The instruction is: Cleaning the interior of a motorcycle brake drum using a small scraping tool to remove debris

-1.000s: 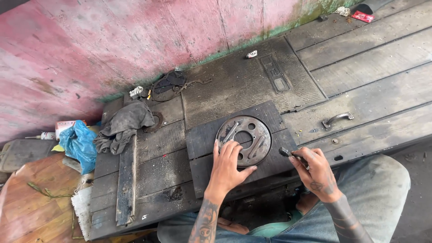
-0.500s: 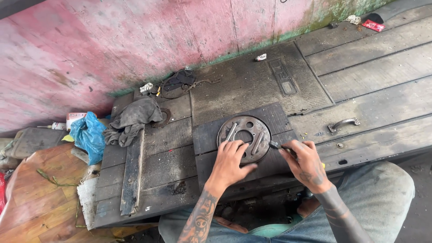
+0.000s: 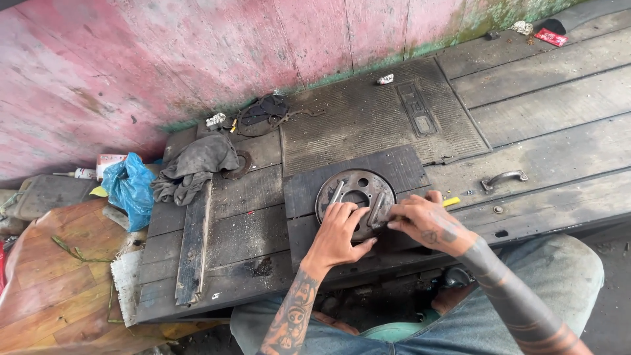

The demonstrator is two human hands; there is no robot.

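Observation:
A round rusty metal plate [image 3: 360,186] with holes lies on a dark rubber mat [image 3: 394,164] on the wooden platform. My left hand [image 3: 338,231] rests flat on the plate's near edge, fingers spread. My right hand [image 3: 427,220] grips a small tool with a yellow handle [image 3: 451,202], its tip against a metal part on the plate's right side. My legs in grey trousers [image 3: 559,289] show below.
A grey rag [image 3: 197,164] and a blue plastic bag [image 3: 129,186] lie at left. A long dark metal bar [image 3: 192,246] rests on the planks. A metal handle [image 3: 503,178] is fixed at right. A pink wall [image 3: 197,52] stands behind.
My right hand has moved left onto the plate with the tool. My left hand has stayed on the plate's near edge. The view has shifted slightly.

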